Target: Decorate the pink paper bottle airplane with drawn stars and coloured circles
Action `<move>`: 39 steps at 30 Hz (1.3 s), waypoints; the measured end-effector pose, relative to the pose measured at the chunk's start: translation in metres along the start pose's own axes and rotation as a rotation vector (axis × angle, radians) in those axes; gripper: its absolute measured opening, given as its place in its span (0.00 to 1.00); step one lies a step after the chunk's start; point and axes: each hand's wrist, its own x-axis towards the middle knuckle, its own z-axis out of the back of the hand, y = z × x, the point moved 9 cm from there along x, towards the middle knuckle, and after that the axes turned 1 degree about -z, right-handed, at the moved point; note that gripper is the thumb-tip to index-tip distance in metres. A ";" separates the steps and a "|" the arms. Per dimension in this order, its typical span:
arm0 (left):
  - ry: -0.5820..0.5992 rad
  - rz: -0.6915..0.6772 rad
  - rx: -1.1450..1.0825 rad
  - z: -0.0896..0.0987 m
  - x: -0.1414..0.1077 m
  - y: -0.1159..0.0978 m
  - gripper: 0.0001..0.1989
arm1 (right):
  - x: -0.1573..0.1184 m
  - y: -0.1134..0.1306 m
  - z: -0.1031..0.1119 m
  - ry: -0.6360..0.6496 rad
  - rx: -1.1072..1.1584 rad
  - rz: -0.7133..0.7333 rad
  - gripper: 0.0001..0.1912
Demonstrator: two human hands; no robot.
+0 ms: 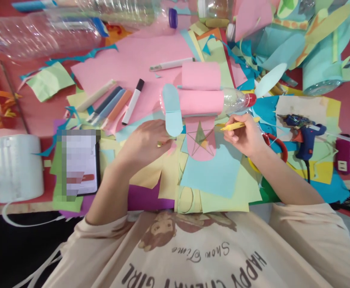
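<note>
A plastic bottle (236, 100) wrapped in pink paper lies on its side, its red cap to the right. Pink flaps stick out above and below it, and a light blue strip (173, 116) crosses its left end. On the lower pink flap (201, 150) is a drawn star, partly coloured green and orange. My right hand (243, 134) holds a yellow marker (233, 126), its tip just right of the flap. My left hand (152, 140) rests beside the blue strip's lower end, fingers curled; what they hold, if anything, is hidden.
Markers (109, 106) lie at the left, above a phone (83, 164). Red-handled scissors (278, 146) and a blue glue gun (308, 140) are on the right. Clear bottles (43, 34) lie at the back left, a light blue cup (320, 74) at the back right.
</note>
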 end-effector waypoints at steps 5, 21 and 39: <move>0.021 0.021 0.149 -0.006 -0.007 0.016 0.04 | 0.000 0.001 0.001 -0.014 0.013 0.007 0.11; -0.302 0.052 -0.435 -0.002 -0.006 -0.037 0.05 | -0.029 0.004 -0.050 0.433 -0.131 0.204 0.10; -0.419 -0.151 -0.567 0.005 -0.004 -0.058 0.05 | -0.040 0.003 -0.047 0.367 -0.128 0.283 0.08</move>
